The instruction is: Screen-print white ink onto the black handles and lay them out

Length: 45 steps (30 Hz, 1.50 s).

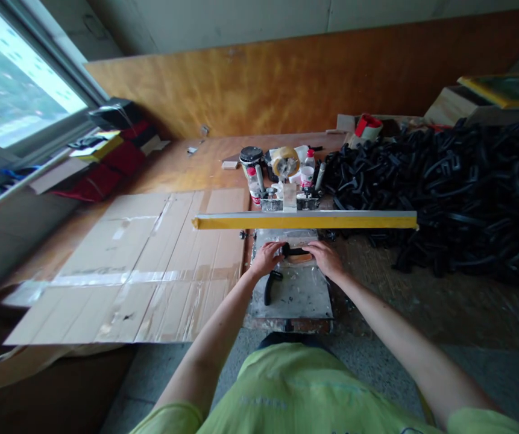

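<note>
A black curved handle (296, 250) lies across an orange-tan piece (299, 258) on the grey metal plate (302, 292). At its left end is my left hand (267, 258), fingers closed on it. My right hand (326, 258) grips the other end with its fingertips. A second black handle (268, 289) rests on the plate below my left hand. Just beyond both hands, a long yellow-edged frame (307, 220) stretches crosswise above the plate.
A big heap of black handles (449, 175) covers the right side. Flattened cardboard (150, 259) lies at the left. Behind the frame stand a tape roll (285, 163), red-capped bottles (252, 181) and a dark-lidded tub (251, 155). Red and black boxes (119, 160) sit near the window.
</note>
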Available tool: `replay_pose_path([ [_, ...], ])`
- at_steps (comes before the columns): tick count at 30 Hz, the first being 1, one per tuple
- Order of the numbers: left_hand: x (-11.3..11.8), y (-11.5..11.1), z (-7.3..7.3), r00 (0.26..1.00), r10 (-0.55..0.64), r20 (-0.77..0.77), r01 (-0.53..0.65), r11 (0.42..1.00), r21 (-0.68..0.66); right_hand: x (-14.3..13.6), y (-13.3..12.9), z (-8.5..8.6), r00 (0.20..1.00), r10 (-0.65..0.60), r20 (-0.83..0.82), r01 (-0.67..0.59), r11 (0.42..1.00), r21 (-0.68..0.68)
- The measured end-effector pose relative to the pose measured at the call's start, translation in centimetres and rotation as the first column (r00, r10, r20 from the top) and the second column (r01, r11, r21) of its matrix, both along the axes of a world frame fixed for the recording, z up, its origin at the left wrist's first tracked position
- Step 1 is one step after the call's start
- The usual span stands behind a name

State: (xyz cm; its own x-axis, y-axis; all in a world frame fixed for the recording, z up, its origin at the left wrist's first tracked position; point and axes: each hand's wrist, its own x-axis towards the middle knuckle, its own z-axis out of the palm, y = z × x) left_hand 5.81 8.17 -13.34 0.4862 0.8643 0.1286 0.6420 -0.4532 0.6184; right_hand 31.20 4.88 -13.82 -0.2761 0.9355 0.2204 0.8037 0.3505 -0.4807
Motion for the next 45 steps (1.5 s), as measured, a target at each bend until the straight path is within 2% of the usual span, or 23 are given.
replay_pose_path([
  [5,-0.3,0.4,-0.4,0.996,-0.053,0.077,0.051,0.998,0.022,0.0,0.0,-0.5,0.999,-0.033,-0.029,0.032,0.999,-0.03],
  [10,-0.5,0.9,-0.4,0.981,-0.144,0.129,0.148,0.989,-0.018,-0.1,-0.3,-0.7,0.998,-0.054,-0.041,0.053,0.998,-0.026],
  [17,-0.6,0.7,-0.2,0.993,-0.095,0.074,0.099,0.994,-0.047,0.0,-0.2,-0.5,0.998,-0.021,-0.052,0.021,1.0,0.014],
  [23,-0.6,0.8,0.2,0.985,-0.103,0.136,0.118,0.987,-0.11,0.7,0.4,-0.2,0.996,0.069,-0.061,-0.068,0.998,0.016],
  [25,-1.0,0.3,0.6,0.984,-0.037,0.175,0.061,0.989,-0.132,1.1,0.6,-0.2,0.991,0.111,-0.07,-0.112,0.994,-0.004],
  [28,-2.2,-1.1,1.4,0.958,0.17,0.23,-0.121,0.97,-0.213,1.8,0.7,-0.1,0.987,0.132,-0.094,-0.135,0.99,-0.026],
  [30,-3.3,-2.4,1.8,0.902,0.33,0.279,-0.242,0.92,-0.307,2.4,0.6,0.0,0.987,0.117,-0.111,-0.12,0.993,-0.021],
  [32,-4.5,-3.6,2.0,0.816,0.455,0.356,-0.312,0.866,-0.391,2.8,0.3,0.2,0.988,0.099,-0.118,-0.1,0.995,-0.009],
  [34,-5.5,-4.5,2.0,0.736,0.528,0.424,-0.345,0.831,-0.437,3.0,0.2,0.6,0.99,0.086,-0.114,-0.087,0.996,-0.003],
  [36,-6.4,-4.9,1.7,0.704,0.55,0.45,-0.356,0.821,-0.446,2.7,0.2,1.0,0.992,0.093,-0.088,-0.094,0.996,-0.006],
  [38,-6.8,-4.7,1.3,0.734,0.527,0.428,-0.342,0.832,-0.438,2.0,0.5,1.3,0.99,0.133,-0.039,-0.134,0.991,-0.016],
  [40,-6.8,-3.8,0.9,0.813,0.456,0.361,-0.305,0.863,-0.403,1.1,0.9,1.4,0.982,0.19,0.026,-0.189,0.981,-0.039],
  [43,-5.5,-1.6,0.4,0.93,0.275,0.244,-0.208,0.941,-0.268,-0.1,1.7,1.0,0.971,0.208,0.118,-0.194,0.974,-0.116],
  [45,-4.0,0.1,0.2,0.974,0.137,0.18,-0.109,0.982,-0.157,-0.6,2.1,0.6,0.966,0.199,0.164,-0.172,0.971,-0.169],
])
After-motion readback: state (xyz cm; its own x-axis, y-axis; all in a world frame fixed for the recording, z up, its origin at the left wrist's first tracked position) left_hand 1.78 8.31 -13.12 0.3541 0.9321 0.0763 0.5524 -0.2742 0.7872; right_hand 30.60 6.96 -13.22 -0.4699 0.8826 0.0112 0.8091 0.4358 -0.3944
